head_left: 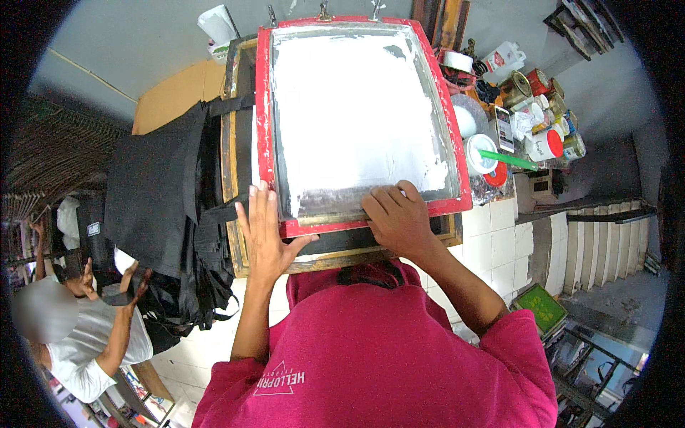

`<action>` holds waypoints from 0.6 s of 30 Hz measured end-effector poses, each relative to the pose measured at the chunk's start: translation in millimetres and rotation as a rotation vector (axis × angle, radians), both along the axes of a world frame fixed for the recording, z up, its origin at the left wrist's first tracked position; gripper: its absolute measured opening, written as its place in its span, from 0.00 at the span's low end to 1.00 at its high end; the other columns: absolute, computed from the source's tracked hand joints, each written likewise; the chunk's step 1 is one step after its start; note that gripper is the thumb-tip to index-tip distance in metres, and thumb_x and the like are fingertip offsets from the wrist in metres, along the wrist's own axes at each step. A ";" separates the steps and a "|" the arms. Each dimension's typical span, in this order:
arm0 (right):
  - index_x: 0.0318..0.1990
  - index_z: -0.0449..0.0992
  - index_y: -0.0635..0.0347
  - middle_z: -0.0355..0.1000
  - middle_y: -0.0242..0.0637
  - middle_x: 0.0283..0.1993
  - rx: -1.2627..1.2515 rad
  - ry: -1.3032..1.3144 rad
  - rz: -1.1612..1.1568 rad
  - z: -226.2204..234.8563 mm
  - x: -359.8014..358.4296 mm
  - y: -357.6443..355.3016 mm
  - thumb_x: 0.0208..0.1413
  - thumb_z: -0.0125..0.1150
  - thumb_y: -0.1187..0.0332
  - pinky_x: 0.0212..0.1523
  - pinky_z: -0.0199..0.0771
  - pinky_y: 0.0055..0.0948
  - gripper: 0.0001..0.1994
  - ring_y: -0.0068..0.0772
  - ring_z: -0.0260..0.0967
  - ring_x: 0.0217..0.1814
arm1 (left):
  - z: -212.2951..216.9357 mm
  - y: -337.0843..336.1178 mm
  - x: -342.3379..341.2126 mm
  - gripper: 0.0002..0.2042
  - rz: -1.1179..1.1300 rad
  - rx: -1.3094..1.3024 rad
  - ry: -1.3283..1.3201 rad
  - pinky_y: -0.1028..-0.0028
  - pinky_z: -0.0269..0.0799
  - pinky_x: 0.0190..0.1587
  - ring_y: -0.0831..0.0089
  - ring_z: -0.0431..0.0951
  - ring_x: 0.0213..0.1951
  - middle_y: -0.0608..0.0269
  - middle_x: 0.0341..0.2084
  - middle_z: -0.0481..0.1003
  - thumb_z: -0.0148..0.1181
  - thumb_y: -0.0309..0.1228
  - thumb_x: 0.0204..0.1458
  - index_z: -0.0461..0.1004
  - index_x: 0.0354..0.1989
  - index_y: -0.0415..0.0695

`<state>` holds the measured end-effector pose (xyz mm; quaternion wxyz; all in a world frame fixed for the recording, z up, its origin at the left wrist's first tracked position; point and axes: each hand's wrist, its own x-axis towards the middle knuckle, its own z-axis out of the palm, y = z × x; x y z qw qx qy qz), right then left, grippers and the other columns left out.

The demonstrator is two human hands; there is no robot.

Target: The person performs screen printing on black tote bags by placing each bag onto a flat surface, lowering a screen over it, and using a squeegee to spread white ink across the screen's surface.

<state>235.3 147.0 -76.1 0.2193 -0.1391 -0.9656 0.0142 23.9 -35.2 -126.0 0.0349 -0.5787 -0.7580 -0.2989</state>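
Note:
A screen-printing frame point(464, 187) with red rails lies in front of me, its mesh point(357, 107) coated mostly white. My left hand point(265, 232) rests at the frame's near left corner, fingers stretched out along the left rail and thumb apart. Over the near rail, my right hand point(399, 217) is closed with its fingers curled; what lies inside its grip is hidden. Beneath the frame sits a worn wooden base point(246, 264) with black material point(335, 241) on it. Metal clamps point(325, 10) stand at the frame's far edge.
Black fabric bags point(153, 192) are heaped at the left. Pots and cans point(515, 89), a phone point(504, 128) and a white tub with a green stick point(508, 159) crowd the right side. Stairs point(603, 239) lie farther right. Another person point(107, 335) stands at the lower left, hands raised.

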 end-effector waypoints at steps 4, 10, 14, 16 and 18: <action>0.47 0.77 0.56 0.78 0.36 0.46 -0.038 0.097 0.007 28.4 11.3 -0.8 0.40 0.65 0.70 0.55 0.66 0.43 0.21 0.35 0.77 0.49 | 7.7 -9.6 -7.4 0.61 -0.005 0.225 0.092 0.39 0.27 0.75 0.46 0.49 0.77 0.38 0.75 0.51 0.78 0.54 0.41 0.44 0.78 0.45; 0.45 0.78 0.55 0.80 0.35 0.46 0.251 0.389 -0.033 133.4 -19.7 46.1 0.40 0.66 0.70 0.54 0.66 0.46 0.19 0.38 0.78 0.50 | 123.7 37.8 -12.1 0.67 0.071 0.614 -0.062 0.48 0.34 0.77 0.44 0.45 0.77 0.37 0.77 0.43 0.82 0.51 0.38 0.35 0.78 0.41; 0.38 0.76 0.55 0.78 0.41 0.36 0.367 0.406 -0.036 212.7 -52.3 84.9 0.47 0.65 0.68 0.49 0.68 0.45 0.10 0.42 0.77 0.41 | 126.1 45.0 -41.4 0.51 0.226 0.275 -0.460 0.50 0.47 0.75 0.45 0.53 0.75 0.39 0.73 0.55 0.75 0.46 0.47 0.50 0.76 0.38; 0.43 0.78 0.60 0.79 0.46 0.36 0.384 0.383 -0.057 242.7 -67.7 102.8 0.49 0.70 0.62 0.48 0.68 0.43 0.16 0.53 0.76 0.37 | 101.1 43.1 -48.3 0.52 0.353 -0.231 -0.136 0.49 0.48 0.74 0.44 0.59 0.72 0.33 0.67 0.63 0.75 0.51 0.45 0.55 0.73 0.33; 0.39 0.79 0.63 0.78 0.50 0.35 0.204 0.372 -0.124 274.1 -81.7 116.3 0.51 0.68 0.64 0.46 0.71 0.47 0.13 0.54 0.76 0.38 | 62.5 36.4 -47.5 0.56 0.375 -0.471 -0.077 0.50 0.52 0.71 0.43 0.64 0.67 0.33 0.65 0.65 0.74 0.58 0.42 0.56 0.70 0.27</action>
